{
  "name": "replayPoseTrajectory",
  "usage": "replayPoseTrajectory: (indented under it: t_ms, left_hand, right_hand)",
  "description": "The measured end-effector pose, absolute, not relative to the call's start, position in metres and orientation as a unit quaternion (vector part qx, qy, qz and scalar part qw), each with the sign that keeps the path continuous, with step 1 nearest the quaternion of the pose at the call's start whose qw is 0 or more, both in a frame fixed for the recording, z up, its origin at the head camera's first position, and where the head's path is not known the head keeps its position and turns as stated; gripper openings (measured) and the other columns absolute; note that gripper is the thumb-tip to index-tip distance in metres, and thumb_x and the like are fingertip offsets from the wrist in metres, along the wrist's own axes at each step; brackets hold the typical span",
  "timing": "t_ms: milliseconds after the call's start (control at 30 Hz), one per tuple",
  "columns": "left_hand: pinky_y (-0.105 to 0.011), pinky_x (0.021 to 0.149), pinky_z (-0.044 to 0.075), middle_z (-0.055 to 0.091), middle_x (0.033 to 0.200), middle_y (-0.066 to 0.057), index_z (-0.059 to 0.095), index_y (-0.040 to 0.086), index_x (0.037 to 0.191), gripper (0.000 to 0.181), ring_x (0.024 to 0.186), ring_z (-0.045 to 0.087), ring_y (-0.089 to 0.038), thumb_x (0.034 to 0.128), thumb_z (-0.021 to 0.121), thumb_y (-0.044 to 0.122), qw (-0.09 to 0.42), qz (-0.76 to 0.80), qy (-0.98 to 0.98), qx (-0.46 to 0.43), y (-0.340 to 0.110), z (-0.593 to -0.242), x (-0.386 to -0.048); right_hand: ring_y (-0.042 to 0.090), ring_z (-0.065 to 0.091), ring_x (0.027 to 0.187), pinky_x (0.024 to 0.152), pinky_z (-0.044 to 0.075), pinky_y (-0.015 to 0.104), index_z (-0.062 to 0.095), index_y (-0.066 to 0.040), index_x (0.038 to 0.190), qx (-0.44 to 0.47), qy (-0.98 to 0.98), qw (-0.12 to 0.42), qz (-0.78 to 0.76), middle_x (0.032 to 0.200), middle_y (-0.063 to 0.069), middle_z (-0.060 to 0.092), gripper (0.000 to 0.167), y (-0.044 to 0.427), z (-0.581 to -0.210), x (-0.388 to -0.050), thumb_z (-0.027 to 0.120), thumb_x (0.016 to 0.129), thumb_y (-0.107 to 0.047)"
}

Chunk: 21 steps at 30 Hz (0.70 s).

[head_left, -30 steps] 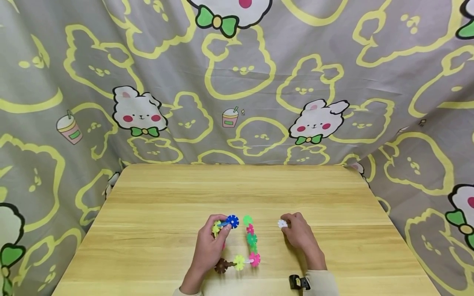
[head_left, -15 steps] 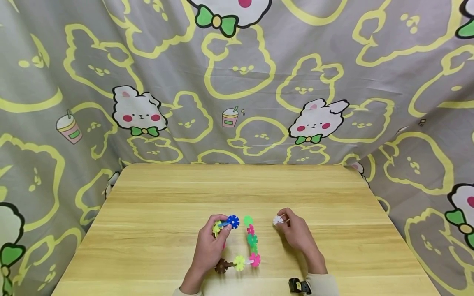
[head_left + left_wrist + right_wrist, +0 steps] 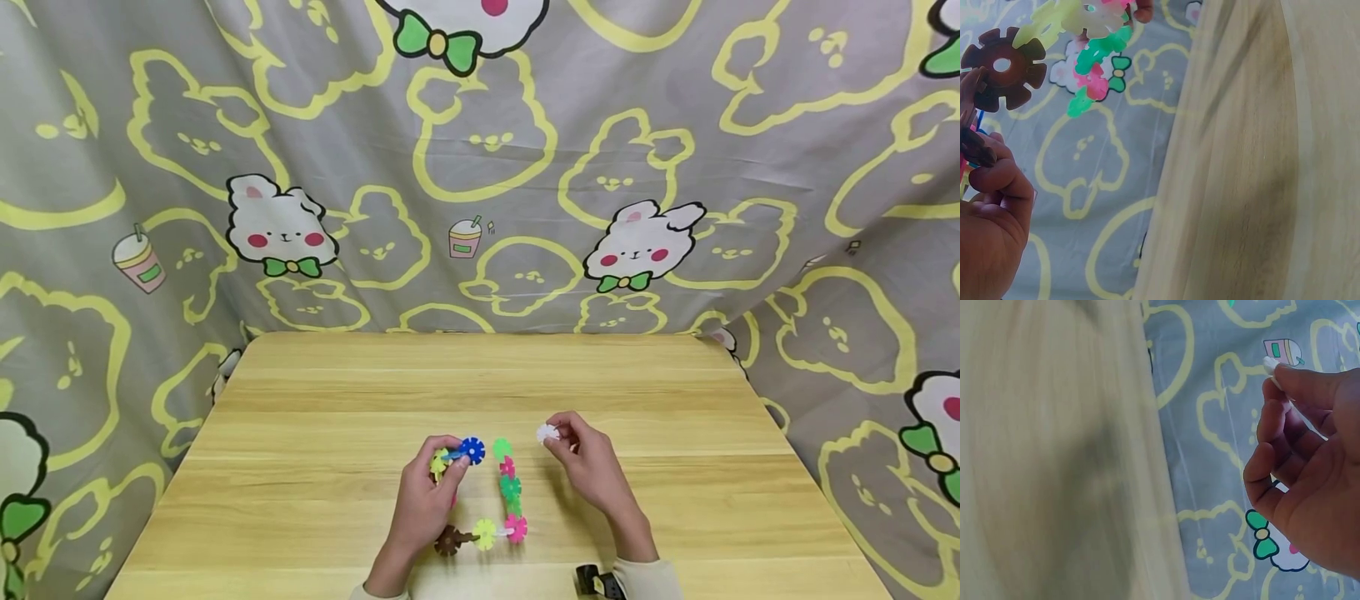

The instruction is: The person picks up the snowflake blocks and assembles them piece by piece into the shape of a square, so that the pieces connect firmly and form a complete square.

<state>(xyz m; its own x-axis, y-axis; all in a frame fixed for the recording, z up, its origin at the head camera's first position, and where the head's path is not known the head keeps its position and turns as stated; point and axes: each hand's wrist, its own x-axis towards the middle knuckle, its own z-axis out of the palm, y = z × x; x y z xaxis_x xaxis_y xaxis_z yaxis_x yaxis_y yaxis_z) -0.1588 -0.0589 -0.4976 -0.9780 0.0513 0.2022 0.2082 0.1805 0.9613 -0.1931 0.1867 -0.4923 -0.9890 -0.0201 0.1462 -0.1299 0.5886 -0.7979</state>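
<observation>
My left hand [image 3: 427, 496] grips one end of a chain of notched plastic discs, near a blue snowflake disc [image 3: 472, 451]. From there the chain bends through a brown disc [image 3: 448, 540], a yellow disc [image 3: 484, 534] and a pink disc [image 3: 516, 528], then up to a light green disc [image 3: 502, 450] at its other end. A gap separates the blue and light green ends. Between thumb and fingers my right hand [image 3: 592, 462] pinches a white snowflake disc [image 3: 548, 434], apart from the chain. Some discs are hidden behind the left hand.
A wooden table [image 3: 337, 400] lies under both hands. Behind it and along its sides hangs a patterned grey curtain [image 3: 360, 167]. A black strap with a buckle [image 3: 597, 581] is at the right sleeve.
My right hand has moved left and a little farther from me with the white disc, closer to the chain. The left hand and the chain have stayed nearly still.
</observation>
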Motion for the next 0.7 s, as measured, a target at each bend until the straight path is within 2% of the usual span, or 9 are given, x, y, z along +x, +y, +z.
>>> replayPoseTrajectory:
  t_ms: [167,433,567,700]
  left_hand:
    - [-0.021,0.04,0.037,0.046,0.05,0.005,0.059,0.021,0.112,0.017,0.04,0.037,-0.001,0.0957,0.062,0.025,0.06,-0.634,-0.766,-0.085,-0.058,-0.498,-0.159]
    - [-0.021,0.039,0.036,0.049,0.05,0.003,0.059,0.02,0.111,0.017,0.039,0.037,0.0,0.0955,0.062,0.024,0.065,-0.631,-0.767,-0.093,-0.058,-0.499,-0.159]
    - [-0.02,0.039,0.036,0.052,0.052,0.001,0.059,0.018,0.111,0.016,0.039,0.038,0.0,0.0956,0.062,0.023,0.067,-0.632,-0.766,-0.099,-0.059,-0.499,-0.159]
    - [-0.02,0.04,0.037,0.054,0.057,0.002,0.06,0.017,0.11,0.015,0.041,0.039,-0.001,0.0951,0.062,0.02,0.065,-0.637,-0.762,-0.099,-0.059,-0.499,-0.159]
  right_hand:
    - [0.008,0.051,0.071,0.063,0.045,0.02,0.061,-0.017,0.104,0.064,-0.874,0.063,0.478,0.083,-0.004,0.06,0.017,0.178,-0.482,-0.188,0.068,0.09,-0.01]
    - [0.007,0.052,0.071,0.065,0.045,0.022,0.061,-0.019,0.097,0.114,-0.86,0.048,0.495,0.08,-0.006,0.06,0.007,0.159,-0.468,-0.18,0.066,0.092,-0.017]
    - [0.006,0.053,0.071,0.066,0.047,0.022,0.062,-0.023,0.093,0.149,-0.86,0.054,0.484,0.078,-0.012,0.059,0.004,0.152,-0.468,-0.177,0.065,0.093,-0.025]
    - [0.005,0.053,0.071,0.066,0.047,0.022,0.061,-0.028,0.091,0.187,-0.858,0.064,0.474,0.076,-0.014,0.059,0.008,0.148,-0.468,-0.177,0.065,0.093,-0.021]
